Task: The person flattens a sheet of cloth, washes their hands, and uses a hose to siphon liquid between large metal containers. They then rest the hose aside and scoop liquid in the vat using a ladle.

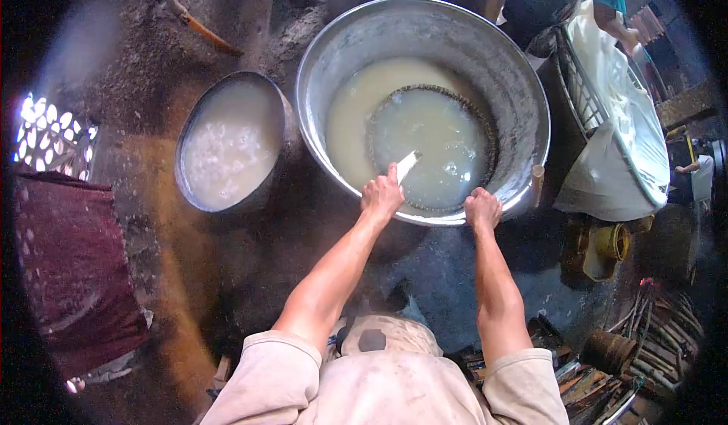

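A large metal pot point(315, 99) in front of me holds cloudy, pale yellowish liquid. A round, dark-rimmed sieve or basket point(491, 133) sits in the liquid, its lower part hidden. My left hand point(383, 196) is closed at the pot's near edge around a white, narrow object point(409, 165) that points up and to the right over the liquid; its kind is unclear. My right hand point(483, 208) is closed at the near-right rim of the pot, fingers curled inward. Whether it grips the pot or the sieve's edge I cannot tell.
On the left stands a smaller pot point(287, 133) of whitish, frothy liquid. White cloth point(607, 175) drapes a crate point(580, 84) on the right. Firewood point(660, 341) lies at lower right, maroon cloth point(72, 266) at left. Another person's arm point(688, 168) shows far right.
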`<action>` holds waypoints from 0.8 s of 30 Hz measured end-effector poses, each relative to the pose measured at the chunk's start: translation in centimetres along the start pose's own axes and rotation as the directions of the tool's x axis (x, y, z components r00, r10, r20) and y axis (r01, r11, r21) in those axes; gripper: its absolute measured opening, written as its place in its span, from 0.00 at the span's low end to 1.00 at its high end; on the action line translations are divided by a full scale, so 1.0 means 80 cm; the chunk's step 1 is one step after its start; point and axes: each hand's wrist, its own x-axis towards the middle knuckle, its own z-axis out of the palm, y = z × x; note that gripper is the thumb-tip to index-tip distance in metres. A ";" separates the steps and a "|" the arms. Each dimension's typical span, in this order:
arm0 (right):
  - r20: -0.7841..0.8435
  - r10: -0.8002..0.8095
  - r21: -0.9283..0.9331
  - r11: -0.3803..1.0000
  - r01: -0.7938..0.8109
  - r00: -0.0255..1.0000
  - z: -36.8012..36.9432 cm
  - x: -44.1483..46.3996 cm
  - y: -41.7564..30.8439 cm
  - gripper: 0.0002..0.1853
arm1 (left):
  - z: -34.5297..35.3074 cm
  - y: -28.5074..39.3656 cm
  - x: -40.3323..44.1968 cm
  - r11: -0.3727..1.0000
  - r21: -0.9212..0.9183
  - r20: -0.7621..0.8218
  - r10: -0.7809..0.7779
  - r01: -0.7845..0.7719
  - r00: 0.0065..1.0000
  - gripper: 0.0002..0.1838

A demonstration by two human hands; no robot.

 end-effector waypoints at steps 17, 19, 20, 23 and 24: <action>-0.008 0.006 -0.012 1.000 -0.006 1.000 -0.004 -0.002 -0.002 0.13 | 0.005 -0.002 0.000 0.998 -0.068 -0.030 0.008 -0.010 1.000 0.31; -0.007 0.028 -0.003 1.000 -0.028 1.000 -0.003 0.000 -0.001 0.12 | 0.002 0.001 -0.001 1.000 -0.021 -0.029 -0.002 0.001 1.000 0.32; -0.002 0.032 -0.001 1.000 -0.032 1.000 -0.001 -0.001 0.000 0.12 | 0.002 0.000 -0.003 1.000 -0.016 -0.024 -0.001 0.001 1.000 0.32; -0.014 0.036 0.037 0.999 -0.036 0.999 -0.005 -0.001 0.000 0.12 | -0.001 0.003 -0.001 1.000 -0.009 -0.024 0.001 -0.001 1.000 0.32; -0.022 0.026 0.032 0.999 -0.026 0.999 -0.004 -0.001 0.001 0.12 | 0.000 0.003 0.000 1.000 -0.006 -0.012 -0.003 0.003 1.000 0.32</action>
